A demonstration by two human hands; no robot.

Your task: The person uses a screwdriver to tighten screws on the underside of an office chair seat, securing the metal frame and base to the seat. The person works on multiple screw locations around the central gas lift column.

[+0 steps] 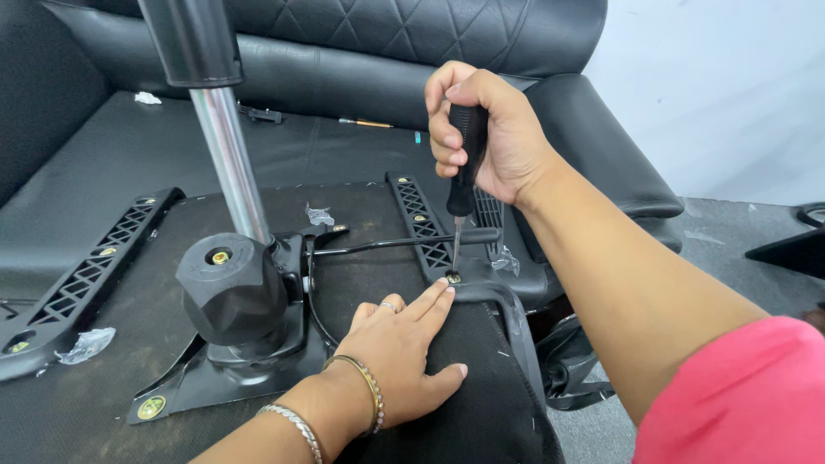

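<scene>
In the upper middle of the frame the right hand (pixel 481 129) is wrapped tight around the black handle of a screwdriver (pixel 462 185), fingers closed fully on it, and the tool stands nearly upright below the fist. Its thin metal shaft runs down to a brass-coloured screw (pixel 453 277) just right of centre, and the tip seems to sit in the screw head, though the contact is too small to be sure of. The screw sits at the near end of a black slotted arm bracket (pixel 419 222) that lies on the dark underside of an upturned chair seat (pixel 103 378). The left hand (pixel 402 354) lies flat in the lower middle of the frame, palm down on the seat fabric, fingers spread and holding nothing, with 2 fingertips reaching up to just beside the screw, directly below the screwdriver tip. A ring is on 1 finger and 2 bracelets circle the wrist. To the left of that hand stands the black tilt mechanism (pixel 232 296) with its round knob, and a chrome gas cylinder (pixel 230 163) rises from it toward the upper left. A second slotted bracket (pixel 86 275) lies at the far left edge.
</scene>
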